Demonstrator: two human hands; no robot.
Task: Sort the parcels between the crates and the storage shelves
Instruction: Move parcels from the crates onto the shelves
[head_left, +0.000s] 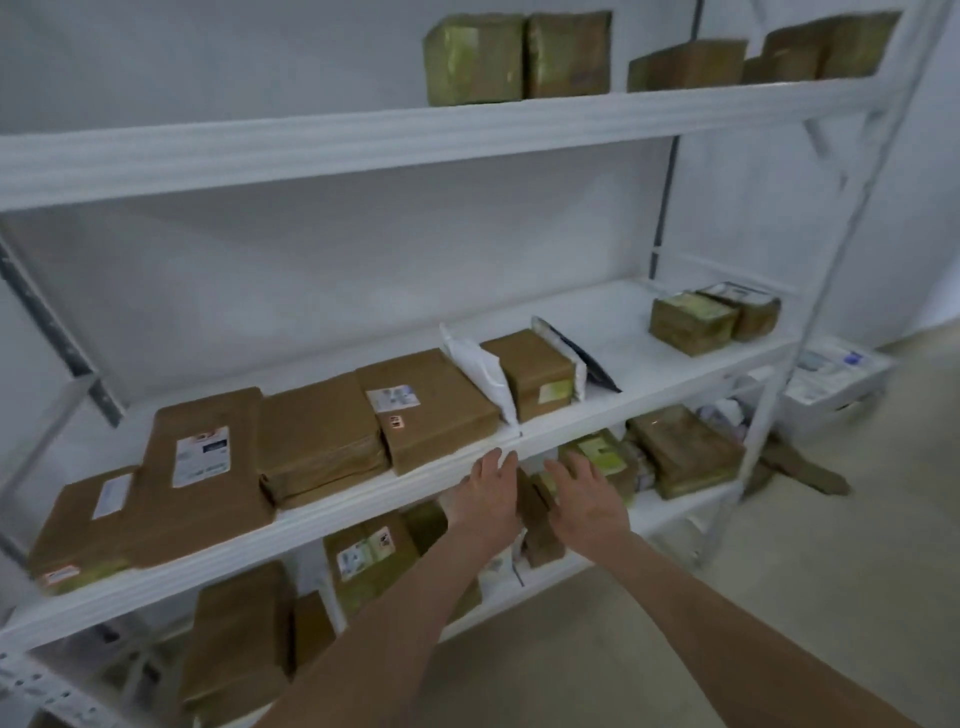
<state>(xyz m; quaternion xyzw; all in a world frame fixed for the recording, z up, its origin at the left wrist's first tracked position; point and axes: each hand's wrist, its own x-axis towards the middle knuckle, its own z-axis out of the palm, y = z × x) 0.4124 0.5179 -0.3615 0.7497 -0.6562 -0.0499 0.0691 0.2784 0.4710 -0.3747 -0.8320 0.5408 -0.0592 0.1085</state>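
White shelving stands in a pale room over a grey floor (675, 649). Nearest, two bare forearms reach forward. The left hand (488, 499) and right hand (587, 504) are both open with fingers straight, palms flanking one narrow brown parcel (540, 525) at the lower shelf's (654, 512) front edge; whether they touch it cannot be told. Beyond, the middle shelf (649, 374) carries seven brown packets (426, 410) and two mailers (483, 374), with a bare stretch right of centre. Farthest, the top shelf (519, 119) holds five blurred boxes (472, 57).
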